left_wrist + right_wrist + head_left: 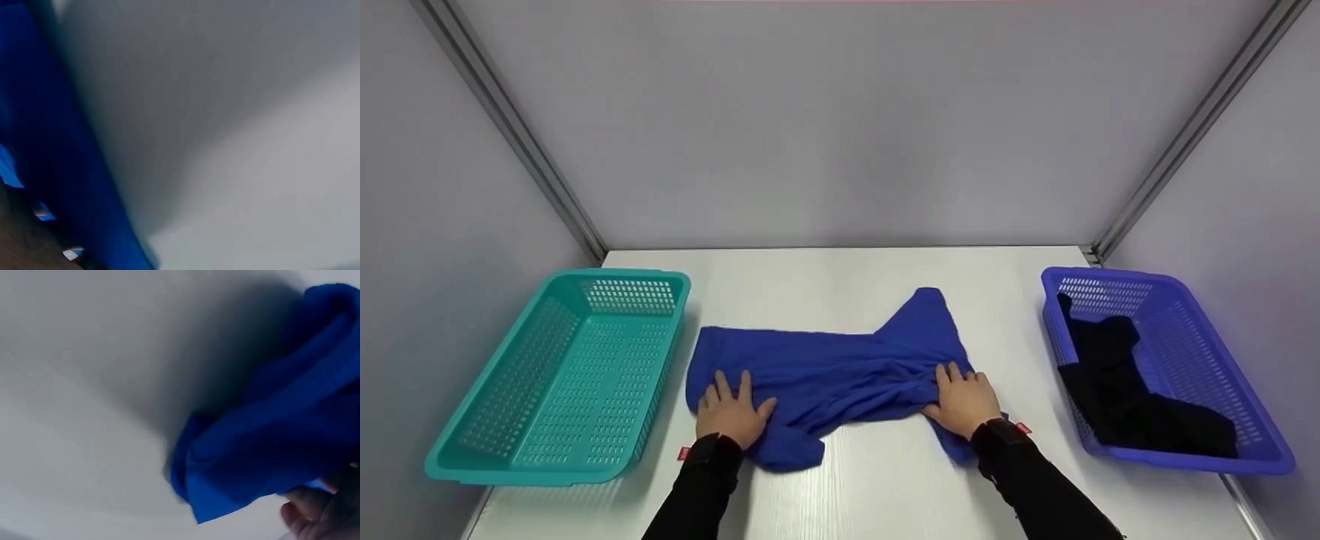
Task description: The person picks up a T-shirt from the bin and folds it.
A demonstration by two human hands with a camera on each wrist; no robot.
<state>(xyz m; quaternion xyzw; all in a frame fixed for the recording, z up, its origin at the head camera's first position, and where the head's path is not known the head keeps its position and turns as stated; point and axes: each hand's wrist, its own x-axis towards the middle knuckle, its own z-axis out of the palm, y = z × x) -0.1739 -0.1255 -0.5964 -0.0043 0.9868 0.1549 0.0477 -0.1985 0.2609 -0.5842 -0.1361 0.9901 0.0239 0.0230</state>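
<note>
A blue T-shirt (810, 367) lies sideways across the white table, its hem end to the left and one sleeve pointing away at the right. Creases run through its near half. My left hand (733, 415) rests on the hem end with its fingers spread. On the shirt's right part lies my right hand (964, 400), fingers extended over bunched cloth. The left wrist view shows an edge of the shirt (67, 140) beside the dark, partly cut-off left hand (28, 236). In the right wrist view, a loose fold of the shirt (270, 444) hangs beside the right hand's fingertips (298, 512).
An empty-looking green basket (559, 471) stands to the left on the table (840, 495). At the right is a purple basket (1222, 360) with black cloth (1140, 405) in it, partly over its near-left rim. Grey panels (840, 127) enclose the back and sides.
</note>
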